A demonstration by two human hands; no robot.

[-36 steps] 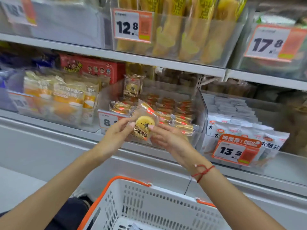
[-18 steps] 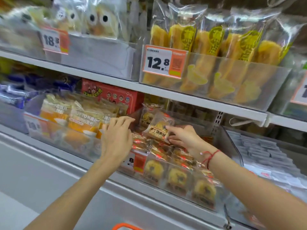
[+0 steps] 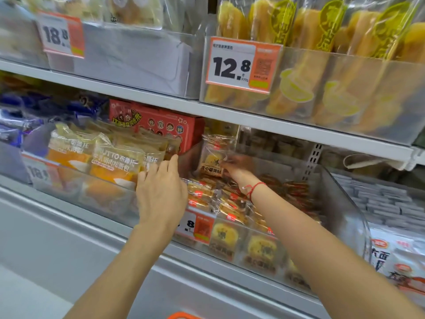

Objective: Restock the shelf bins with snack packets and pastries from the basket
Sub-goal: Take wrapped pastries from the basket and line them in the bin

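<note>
From the head camera, the right hand (image 3: 232, 168) reaches deep into the clear shelf bin (image 3: 340, 203) on the middle shelf and grasps a pastry packet (image 3: 212, 157) by its lower right edge, fingers curled on the wrapper. The packet stands upright at the back left corner of the bin, its yellow round cake and dark lettering facing forward. A red string bracelet (image 3: 253, 188) circles the right wrist. Beneath the forearm the bin holds many more of the same packets (image 3: 230, 203), lying flat in layers, with a row pressed against the front wall beside an orange price tag (image 3: 197, 226). The left hand (image 3: 161, 192) is released, fingers straight and spread, resting flat at the bin's left wall, fingertips touching the neighbouring bread packs (image 3: 115, 162). Behind those packs sits a red carton (image 3: 161, 125). On the upper shelf a bin of long yellow pastries (image 3: 310, 65) carries a tag reading 12.8 (image 3: 239, 65). At the bottom edge only an orange sliver of the basket rim (image 3: 181, 316) shows
</note>
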